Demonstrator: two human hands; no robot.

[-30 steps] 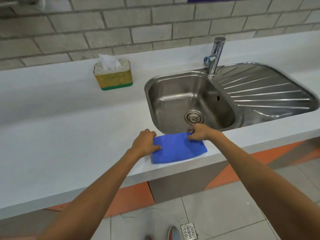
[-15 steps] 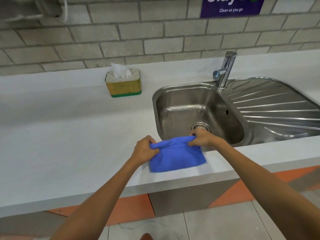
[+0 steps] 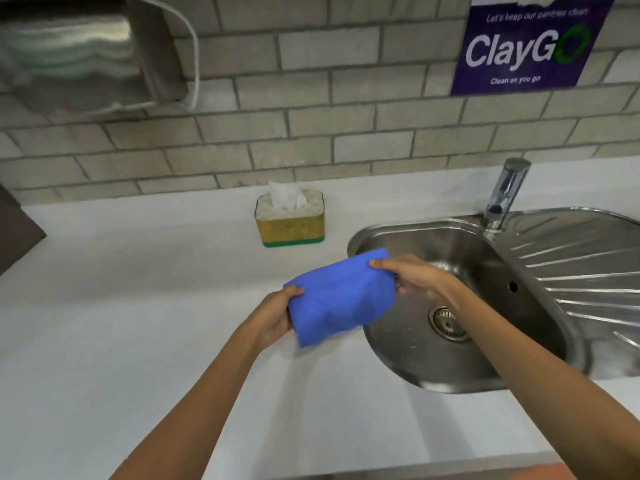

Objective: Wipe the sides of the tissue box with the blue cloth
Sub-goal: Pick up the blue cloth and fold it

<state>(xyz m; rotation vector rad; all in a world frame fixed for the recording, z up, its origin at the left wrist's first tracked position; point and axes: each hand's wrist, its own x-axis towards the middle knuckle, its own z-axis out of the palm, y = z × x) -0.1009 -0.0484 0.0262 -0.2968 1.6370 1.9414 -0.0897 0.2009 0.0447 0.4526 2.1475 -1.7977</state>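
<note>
The tissue box (image 3: 290,225) is yellow with a green base and a white tissue sticking out of its top. It stands on the white counter (image 3: 138,306) near the back wall. The blue cloth (image 3: 341,297) hangs in the air in front of the box, stretched between both hands. My left hand (image 3: 275,315) grips its lower left corner. My right hand (image 3: 412,277) grips its upper right edge, above the sink's left rim. The cloth is well short of the box and does not touch it.
A steel sink (image 3: 460,306) with a drainboard (image 3: 585,271) and a tap (image 3: 505,192) fills the right side. A metal paper-towel dispenser (image 3: 79,53) hangs on the brick wall at upper left. A purple sign (image 3: 526,46) is at upper right.
Both hands lifted the blue cloth off the counter's front edge and carried it up and forward toward the tissue box. The view moved closer to the wall.
</note>
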